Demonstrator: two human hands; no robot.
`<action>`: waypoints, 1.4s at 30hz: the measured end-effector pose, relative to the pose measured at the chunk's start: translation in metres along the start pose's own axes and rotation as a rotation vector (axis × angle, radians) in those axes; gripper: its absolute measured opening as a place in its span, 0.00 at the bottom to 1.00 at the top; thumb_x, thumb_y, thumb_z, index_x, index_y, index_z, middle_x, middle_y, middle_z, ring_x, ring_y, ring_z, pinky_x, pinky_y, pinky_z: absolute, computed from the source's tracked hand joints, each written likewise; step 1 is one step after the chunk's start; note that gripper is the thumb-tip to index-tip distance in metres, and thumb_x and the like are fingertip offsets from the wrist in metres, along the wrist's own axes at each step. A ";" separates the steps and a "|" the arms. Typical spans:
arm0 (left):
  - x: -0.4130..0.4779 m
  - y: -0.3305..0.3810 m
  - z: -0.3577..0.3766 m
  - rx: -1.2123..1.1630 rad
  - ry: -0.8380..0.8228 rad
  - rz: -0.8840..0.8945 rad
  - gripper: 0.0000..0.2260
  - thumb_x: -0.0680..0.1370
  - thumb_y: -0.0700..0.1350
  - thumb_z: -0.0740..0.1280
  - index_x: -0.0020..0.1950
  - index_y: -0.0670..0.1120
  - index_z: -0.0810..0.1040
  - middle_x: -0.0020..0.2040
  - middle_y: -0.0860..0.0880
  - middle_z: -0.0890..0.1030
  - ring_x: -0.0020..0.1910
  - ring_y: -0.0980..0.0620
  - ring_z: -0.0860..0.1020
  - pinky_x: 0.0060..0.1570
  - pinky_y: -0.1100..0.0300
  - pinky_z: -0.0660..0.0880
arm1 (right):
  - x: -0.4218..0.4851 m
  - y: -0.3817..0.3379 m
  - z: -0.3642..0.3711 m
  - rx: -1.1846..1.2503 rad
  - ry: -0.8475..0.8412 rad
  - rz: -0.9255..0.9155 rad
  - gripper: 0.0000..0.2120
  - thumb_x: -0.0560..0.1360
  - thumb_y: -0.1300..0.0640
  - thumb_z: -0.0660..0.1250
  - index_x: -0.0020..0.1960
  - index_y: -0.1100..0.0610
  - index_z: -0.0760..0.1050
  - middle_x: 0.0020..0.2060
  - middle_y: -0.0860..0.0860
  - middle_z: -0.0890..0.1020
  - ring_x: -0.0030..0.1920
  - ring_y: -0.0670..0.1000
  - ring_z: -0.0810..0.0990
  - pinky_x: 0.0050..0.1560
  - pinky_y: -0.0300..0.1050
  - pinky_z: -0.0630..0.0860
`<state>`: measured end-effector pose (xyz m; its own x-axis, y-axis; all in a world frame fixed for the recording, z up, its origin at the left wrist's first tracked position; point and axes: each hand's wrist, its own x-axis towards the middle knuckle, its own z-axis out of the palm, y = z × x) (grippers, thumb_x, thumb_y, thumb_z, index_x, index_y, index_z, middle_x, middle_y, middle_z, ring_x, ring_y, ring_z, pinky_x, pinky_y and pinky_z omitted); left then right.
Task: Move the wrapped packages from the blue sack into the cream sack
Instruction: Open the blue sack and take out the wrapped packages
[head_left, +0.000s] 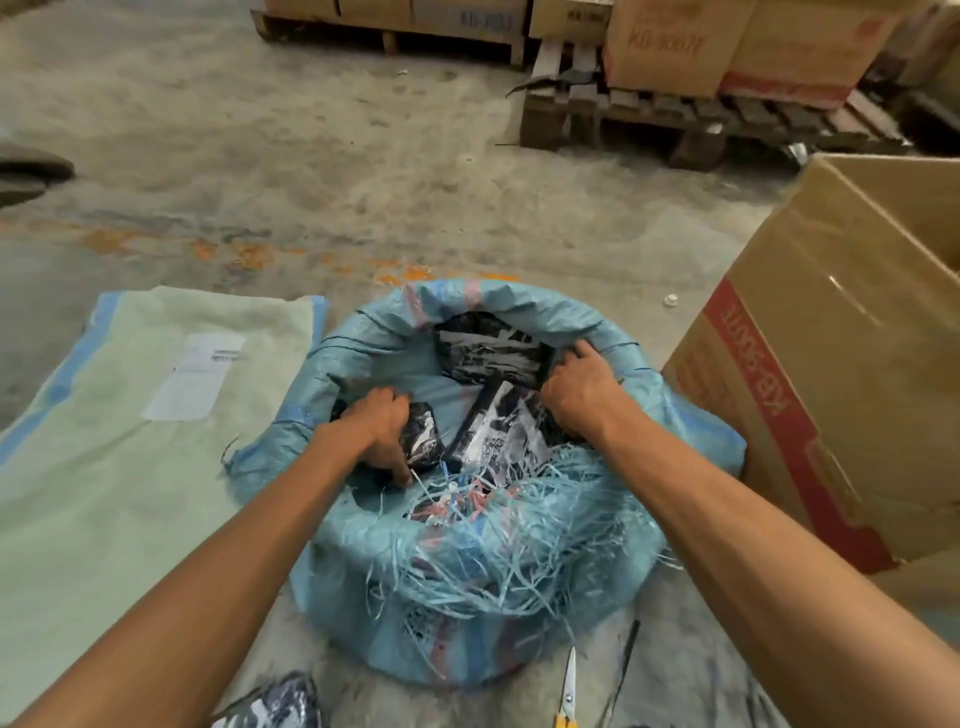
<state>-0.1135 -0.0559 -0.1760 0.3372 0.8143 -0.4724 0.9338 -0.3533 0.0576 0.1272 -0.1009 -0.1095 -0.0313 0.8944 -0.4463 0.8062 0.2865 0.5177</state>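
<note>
i see my left hand gripping a small wrapped package inside the blue sack, my right hand curled on another package.

Dim flat light, soft focus, edges warped

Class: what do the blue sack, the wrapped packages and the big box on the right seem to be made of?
Blue sack: probably woven plastic, since its cut edge frays into flat strips. Wrapped packages: glossy black film, likely plastic, with bright wrinkled glare. Big box: brown cardboard, with creased panels and shiny tape.
</note>
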 end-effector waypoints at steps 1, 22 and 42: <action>-0.003 0.001 0.001 0.001 0.004 -0.024 0.48 0.61 0.61 0.80 0.73 0.43 0.64 0.70 0.42 0.66 0.68 0.43 0.67 0.69 0.50 0.69 | -0.001 0.000 0.000 -0.025 -0.009 0.017 0.20 0.84 0.51 0.53 0.73 0.49 0.71 0.71 0.47 0.73 0.76 0.53 0.62 0.77 0.50 0.48; -0.212 -0.046 -0.114 -0.911 0.671 -0.088 0.48 0.50 0.67 0.80 0.66 0.51 0.74 0.61 0.52 0.80 0.59 0.51 0.78 0.61 0.50 0.76 | -0.132 0.057 -0.077 1.366 0.311 -0.167 0.21 0.64 0.51 0.82 0.54 0.50 0.79 0.49 0.51 0.86 0.49 0.53 0.85 0.54 0.52 0.82; -0.462 -0.121 0.157 -0.532 0.575 -0.794 0.50 0.59 0.75 0.67 0.73 0.46 0.61 0.67 0.43 0.69 0.66 0.43 0.69 0.65 0.49 0.69 | -0.177 -0.271 -0.060 1.744 0.176 -0.096 0.27 0.68 0.30 0.70 0.54 0.51 0.82 0.51 0.46 0.86 0.52 0.49 0.83 0.57 0.46 0.78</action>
<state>-0.4015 -0.4617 -0.1028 -0.5015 0.8621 -0.0729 0.7948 0.4924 0.3548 -0.1214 -0.3159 -0.1269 -0.0754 0.9549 -0.2872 0.4293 -0.2289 -0.8737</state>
